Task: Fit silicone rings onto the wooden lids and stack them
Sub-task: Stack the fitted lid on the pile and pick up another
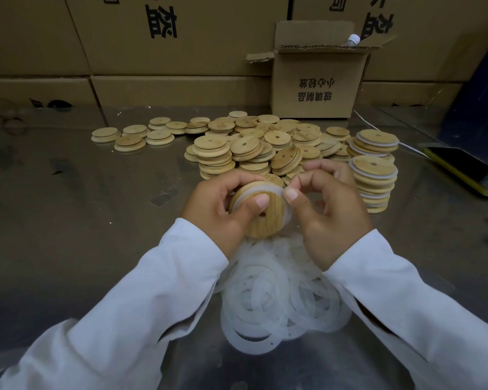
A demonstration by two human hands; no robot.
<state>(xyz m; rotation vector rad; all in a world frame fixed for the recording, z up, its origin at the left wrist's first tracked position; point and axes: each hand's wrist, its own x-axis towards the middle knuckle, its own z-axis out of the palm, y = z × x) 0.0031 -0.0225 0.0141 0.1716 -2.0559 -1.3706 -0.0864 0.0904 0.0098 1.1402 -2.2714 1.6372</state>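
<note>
Left hand (pixel 223 204) is curled round a wooden lid (pixel 262 220), thumb flat on its face just beside the centre hole. Lid's tilted toward me, held above the worktop (pixel 96 220). Right hand (pixel 327 209) pinches the silicone ring (pixel 254 190) w/ thumb + forefinger at the lid's upper right edge. Ring lies along the top of the rim; on the right side it stands off the edge.

Under my wrists, nearest me: heap of loose rings (pixel 279 299). Beyond the hands: pile of bare lids (pixel 251 144), a few strays further left. Just right of my right hand: two stacks of ringed lids (pixel 373 178), one behind the other.

Back right: open carton (pixel 319 85) w/ a bottle cap (pixel 353 39) poking out. Far right: phone (pixel 462 170), yellow-edged. Big cartons (pixel 152 38) wall off the back.
</note>
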